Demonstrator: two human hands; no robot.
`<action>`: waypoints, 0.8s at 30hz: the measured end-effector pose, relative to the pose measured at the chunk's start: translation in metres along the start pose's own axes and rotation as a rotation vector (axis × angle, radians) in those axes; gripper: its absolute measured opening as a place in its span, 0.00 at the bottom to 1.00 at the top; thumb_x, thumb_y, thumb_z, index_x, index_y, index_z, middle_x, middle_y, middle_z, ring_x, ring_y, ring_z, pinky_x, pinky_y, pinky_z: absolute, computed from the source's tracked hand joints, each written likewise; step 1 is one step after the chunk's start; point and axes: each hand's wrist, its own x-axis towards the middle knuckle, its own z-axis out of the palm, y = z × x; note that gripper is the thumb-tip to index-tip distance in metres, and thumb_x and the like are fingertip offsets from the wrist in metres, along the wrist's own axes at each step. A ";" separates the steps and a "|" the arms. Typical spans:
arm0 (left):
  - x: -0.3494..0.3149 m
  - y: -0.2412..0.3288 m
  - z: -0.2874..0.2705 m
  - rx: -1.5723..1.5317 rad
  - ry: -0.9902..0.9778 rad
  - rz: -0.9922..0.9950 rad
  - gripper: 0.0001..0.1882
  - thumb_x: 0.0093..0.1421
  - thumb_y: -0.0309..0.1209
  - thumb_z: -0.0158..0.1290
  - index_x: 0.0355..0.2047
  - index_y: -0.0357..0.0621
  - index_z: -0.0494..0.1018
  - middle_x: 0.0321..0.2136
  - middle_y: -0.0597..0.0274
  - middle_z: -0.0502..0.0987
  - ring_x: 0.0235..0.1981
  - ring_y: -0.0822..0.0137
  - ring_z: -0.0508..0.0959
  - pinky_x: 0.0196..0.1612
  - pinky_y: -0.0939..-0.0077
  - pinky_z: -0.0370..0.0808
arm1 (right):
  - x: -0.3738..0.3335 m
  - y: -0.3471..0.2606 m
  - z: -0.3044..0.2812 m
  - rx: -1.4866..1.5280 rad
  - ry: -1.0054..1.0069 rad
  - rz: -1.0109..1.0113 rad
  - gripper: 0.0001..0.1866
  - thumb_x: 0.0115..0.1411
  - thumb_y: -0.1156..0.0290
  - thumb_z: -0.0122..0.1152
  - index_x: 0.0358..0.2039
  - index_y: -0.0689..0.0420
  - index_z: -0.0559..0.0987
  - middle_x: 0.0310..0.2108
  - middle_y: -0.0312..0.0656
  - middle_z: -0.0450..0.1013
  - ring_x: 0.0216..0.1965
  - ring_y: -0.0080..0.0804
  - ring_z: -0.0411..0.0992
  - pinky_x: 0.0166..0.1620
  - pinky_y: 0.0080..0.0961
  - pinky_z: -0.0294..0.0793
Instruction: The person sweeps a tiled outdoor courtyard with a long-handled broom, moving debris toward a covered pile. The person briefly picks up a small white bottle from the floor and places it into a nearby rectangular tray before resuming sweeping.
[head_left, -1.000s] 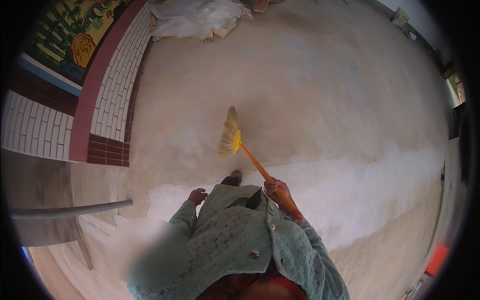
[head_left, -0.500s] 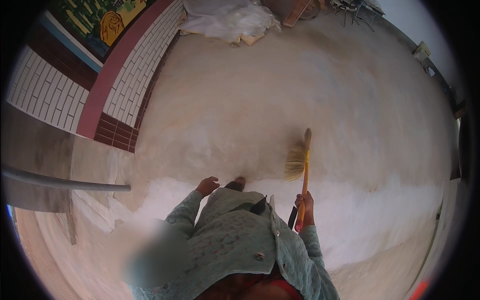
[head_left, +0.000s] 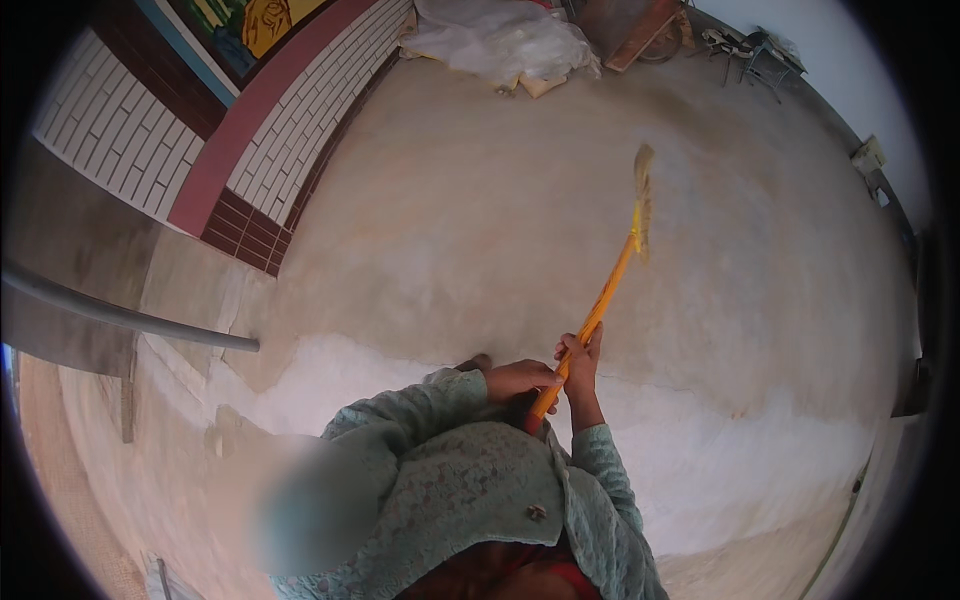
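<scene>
A broom (head_left: 612, 282) with an orange-yellow handle and straw-coloured bristles (head_left: 643, 195) slants up and away to the right in front of me. My right hand (head_left: 582, 365) is wrapped round the handle's lower half. Just below it, close to my body, my left hand (head_left: 520, 382) closes on the handle near its red end (head_left: 533, 425). The bristle head is seen nearly edge-on over the concrete floor. Part of the left hand's grip is hidden behind the handle.
A low white-tiled wall (head_left: 320, 95) with a dark red base runs along the left. A grey pole (head_left: 130, 312) juts in below it. Whitish plastic sheeting (head_left: 500, 45), a reddish-brown cart (head_left: 640, 35) and folding furniture (head_left: 765, 60) stand at the far side.
My left hand has come across from the left onto the handle. The broom has swung forward, its bristles now farther away, and my right hand has moved up and slightly left.
</scene>
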 end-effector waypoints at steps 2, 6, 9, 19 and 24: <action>-0.019 0.022 0.016 -0.271 0.167 -0.044 0.15 0.53 0.34 0.47 0.38 0.40 0.62 0.26 0.56 0.70 0.26 0.66 0.73 0.29 0.70 0.72 | 0.010 0.001 0.013 -0.001 -0.118 0.039 0.39 0.52 0.71 0.49 0.57 0.50 0.36 0.30 0.40 0.64 0.27 0.26 0.66 0.28 0.22 0.68; -0.015 0.029 0.003 -0.322 0.238 0.095 0.12 0.50 0.25 0.46 0.36 0.39 0.62 0.25 0.60 0.69 0.22 0.71 0.70 0.31 0.69 0.73 | 0.023 0.008 0.026 -0.100 -0.340 0.063 0.39 0.55 0.61 0.48 0.58 0.51 0.35 0.35 0.42 0.63 0.36 0.28 0.65 0.36 0.26 0.68; -0.028 0.015 -0.045 -0.535 0.254 0.242 0.08 0.48 0.26 0.49 0.30 0.39 0.65 0.22 0.62 0.68 0.23 0.71 0.70 0.32 0.68 0.74 | 0.009 0.008 0.029 0.036 -0.485 0.309 0.36 0.55 0.59 0.48 0.58 0.53 0.41 0.35 0.43 0.65 0.35 0.28 0.66 0.37 0.26 0.68; -0.154 -0.041 -0.094 -0.577 0.683 0.154 0.09 0.45 0.23 0.50 0.28 0.36 0.65 0.20 0.61 0.68 0.22 0.67 0.72 0.37 0.65 0.74 | -0.120 0.124 -0.236 0.061 0.440 0.454 0.08 0.52 0.68 0.48 0.32 0.55 0.66 0.19 0.37 0.64 0.24 0.29 0.68 0.25 0.24 0.69; -0.178 -0.053 -0.112 -0.386 0.866 0.053 0.08 0.45 0.24 0.51 0.26 0.38 0.64 0.20 0.63 0.68 0.20 0.71 0.70 0.24 0.73 0.73 | -0.219 0.173 -0.307 0.131 0.586 0.544 0.04 0.48 0.77 0.42 0.19 0.54 0.63 0.16 0.37 0.62 0.17 0.29 0.66 0.20 0.26 0.69</action>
